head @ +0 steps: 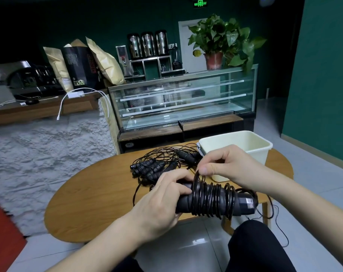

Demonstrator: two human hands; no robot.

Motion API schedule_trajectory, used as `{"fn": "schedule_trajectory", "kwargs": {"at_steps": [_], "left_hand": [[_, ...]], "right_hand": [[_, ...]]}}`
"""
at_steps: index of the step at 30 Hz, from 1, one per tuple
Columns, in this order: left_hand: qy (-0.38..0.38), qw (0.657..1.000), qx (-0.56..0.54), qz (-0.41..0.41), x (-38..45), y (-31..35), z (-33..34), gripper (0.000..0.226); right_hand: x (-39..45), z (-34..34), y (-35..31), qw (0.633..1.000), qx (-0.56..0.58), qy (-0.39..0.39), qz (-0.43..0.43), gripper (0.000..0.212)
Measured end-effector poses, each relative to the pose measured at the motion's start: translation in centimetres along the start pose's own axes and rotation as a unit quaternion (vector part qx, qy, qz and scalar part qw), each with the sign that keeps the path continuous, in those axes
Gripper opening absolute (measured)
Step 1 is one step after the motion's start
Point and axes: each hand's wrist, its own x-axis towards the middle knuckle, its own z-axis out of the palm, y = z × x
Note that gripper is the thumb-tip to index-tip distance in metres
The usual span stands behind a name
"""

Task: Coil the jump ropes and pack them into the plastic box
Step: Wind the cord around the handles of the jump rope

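Left hand: curled round the near-left end of the paired jump rope handles, long axis running left to right. Right hand: cord pinched just above the windings. Loose ropes: heaped farther back. Plastic box: far right, nearer the right hand.
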Motion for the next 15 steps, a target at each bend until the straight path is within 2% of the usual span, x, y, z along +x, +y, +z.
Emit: {"fn": "schedule_trajectory", "kwargs": {"at_steps": [5, 6, 8, 11, 13, 15], "left_hand": [[0.056, 0.998, -0.012, 0.001, 0.1, 0.3, 0.0, 0.064], [0.067, 0.998, -0.013, -0.006, 0.2, 0.3, 0.0, 0.062], [0.083, 0.996, 0.001, -0.024, 0.3, 0.3, 0.0, 0.059], [0.086, 0.994, 0.035, -0.058, 0.7, 0.3, 0.2, 0.066], [0.085, 0.992, 0.058, -0.08, 0.8, 0.1, 0.6, 0.071], [0.084, 0.989, 0.076, -0.097, 0.9, -0.3, 1.0, 0.071]], "right_hand": [[-0.7, 2.1, 3.6, 0.989, 0.121, -0.013, 0.081, 0.011], [-1.0, 2.6, 4.5, 0.982, 0.138, 0.0, 0.131, 0.02], [-2.2, 3.7, 6.5, 0.976, 0.067, 0.006, 0.207, 0.043], [-3.6, 5.3, 5.3, 0.987, -0.028, -0.02, 0.154, 0.043], [-4.2, 6.1, 3.4, 0.988, -0.102, -0.01, 0.112, 0.035], [-4.7, 6.6, 2.5, 0.98, -0.182, -0.032, 0.071, 0.023]]}}
